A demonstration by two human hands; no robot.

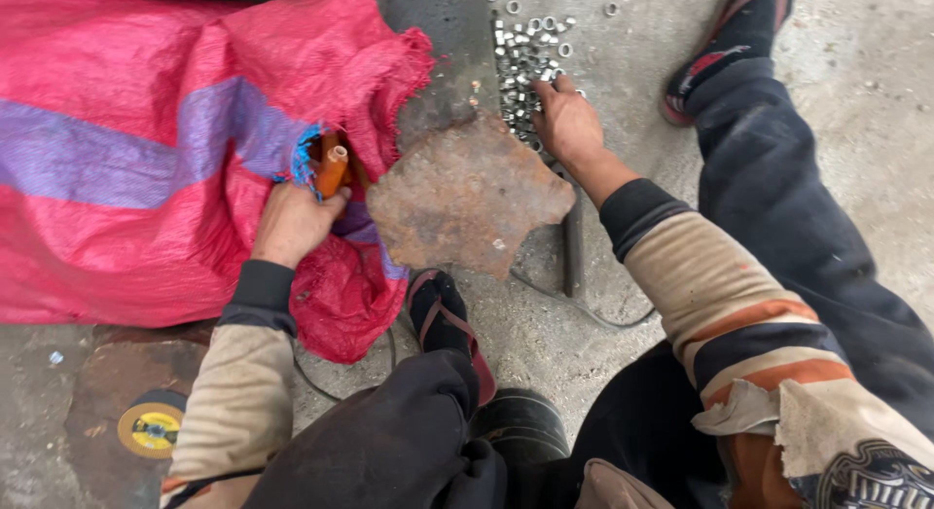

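I see my left hand [292,222] closed around an orange tube [332,168] at the mouth of a red sack [146,129] on the floor. My right hand [567,120] rests fingers-down on a heap of small metal nuts [525,52], whether gripping any I cannot tell. A rusty plate [467,193] lies between my 2 hands.

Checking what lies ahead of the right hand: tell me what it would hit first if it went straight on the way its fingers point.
The right hand already rests at the pile of small metal nuts on the floor; going straight on, it would push further into them.
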